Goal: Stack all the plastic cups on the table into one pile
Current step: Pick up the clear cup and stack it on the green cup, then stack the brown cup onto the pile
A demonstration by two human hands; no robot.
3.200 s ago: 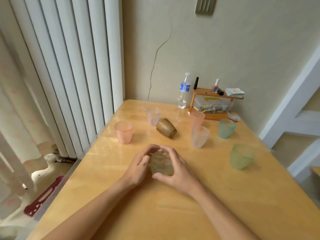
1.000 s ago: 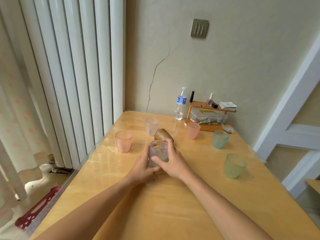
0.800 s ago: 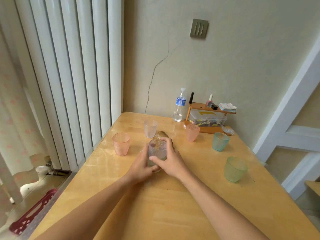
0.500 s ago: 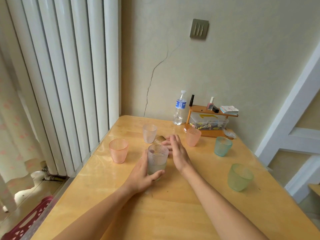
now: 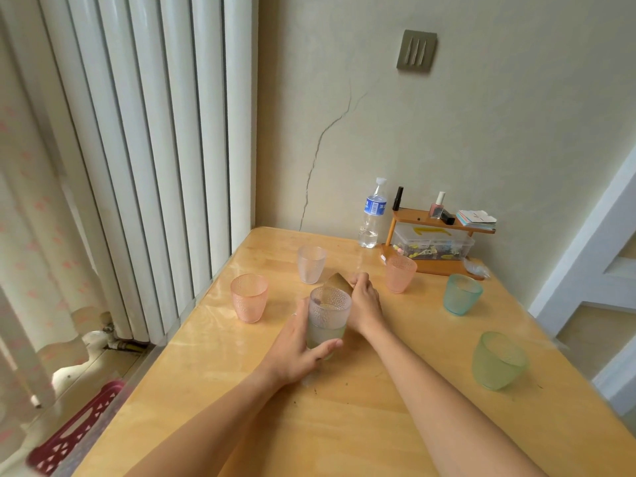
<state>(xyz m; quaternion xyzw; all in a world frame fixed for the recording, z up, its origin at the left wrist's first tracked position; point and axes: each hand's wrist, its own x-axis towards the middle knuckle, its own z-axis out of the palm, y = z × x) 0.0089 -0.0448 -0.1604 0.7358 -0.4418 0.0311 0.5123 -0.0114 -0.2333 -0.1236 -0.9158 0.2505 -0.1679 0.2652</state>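
Left hand (image 5: pixel 296 349) grips the stack (image 5: pixel 328 316); just behind it, right hand (image 5: pixel 364 302) closes on the brown cup (image 5: pixel 339 282).

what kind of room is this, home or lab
Most likely a home: a wooden table in a corner, a small shelf with nail polish on it, a patterned curtain and a cracked wall.

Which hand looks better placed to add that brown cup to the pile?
The right hand, probably: its fingers already rest on the brown cup lying behind the stack. The left hand is busy steadying the stack.
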